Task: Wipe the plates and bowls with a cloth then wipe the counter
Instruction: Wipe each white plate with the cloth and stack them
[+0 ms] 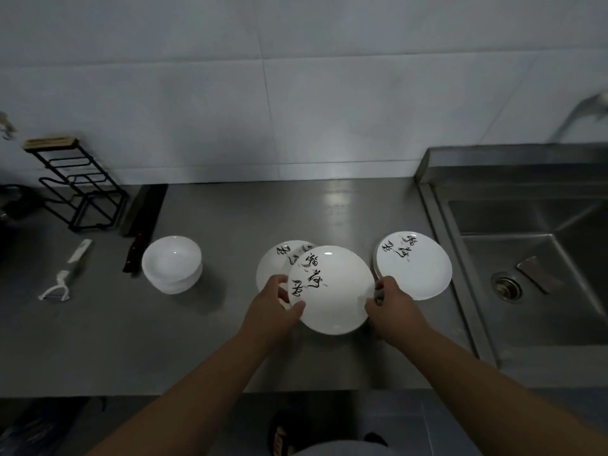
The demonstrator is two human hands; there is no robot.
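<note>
both hands hold a plate [332,291]
left hand [274,307] and right hand [391,307] fingers pinch its opposite rims above the worktop [230,350].

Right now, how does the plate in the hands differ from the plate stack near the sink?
The held plate is gripped at its rim by the left hand and right hand; the plate stack lies untouched on the counter. One is single, the other several. Both are white with black calligraphy.

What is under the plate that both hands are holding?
Under the held plate, between the left hand and right hand, another printed plate shows partly. How many lie beneath is hidden.
</note>
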